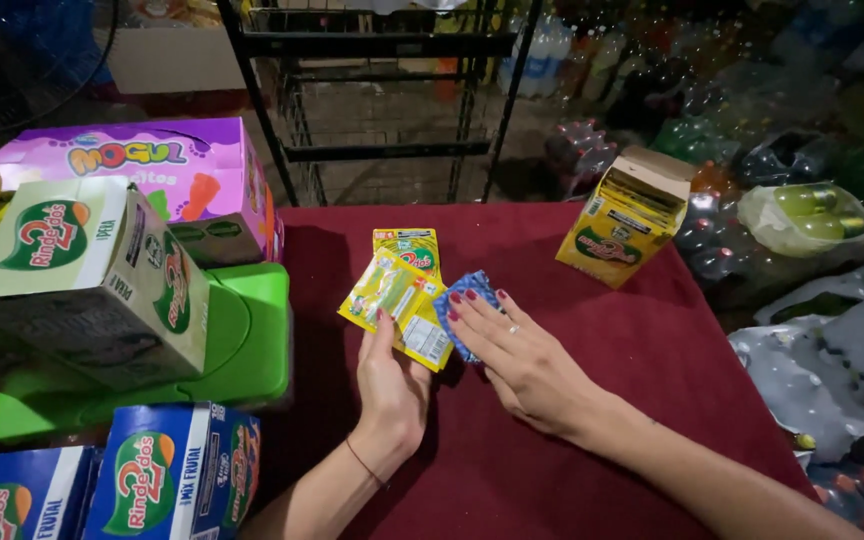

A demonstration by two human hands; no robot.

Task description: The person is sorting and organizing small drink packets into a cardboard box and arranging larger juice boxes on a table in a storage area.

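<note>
Hiding much of itself under the fingers, a blue sachet (pixel 467 300) lies on the maroon tablecloth (pixel 592 400), pressed flat by the right hand (pixel 522 360), whose fingers are stretched out, not clenched. The left hand (pixel 392 385) pinches a fan of yellow-green sachets (pixel 397 295) from below; how many there are is hard to make out, since they overlap. An open yellow carton (pixel 622 225) stands tilted near the cloth's far right edge, well apart from both hands. Stacked boxes (pixel 92 270) on a green plastic lid (pixel 252 350) crowd the left side, cut off by the frame. Bare cloth lies open between the hands and the carton.
</note>
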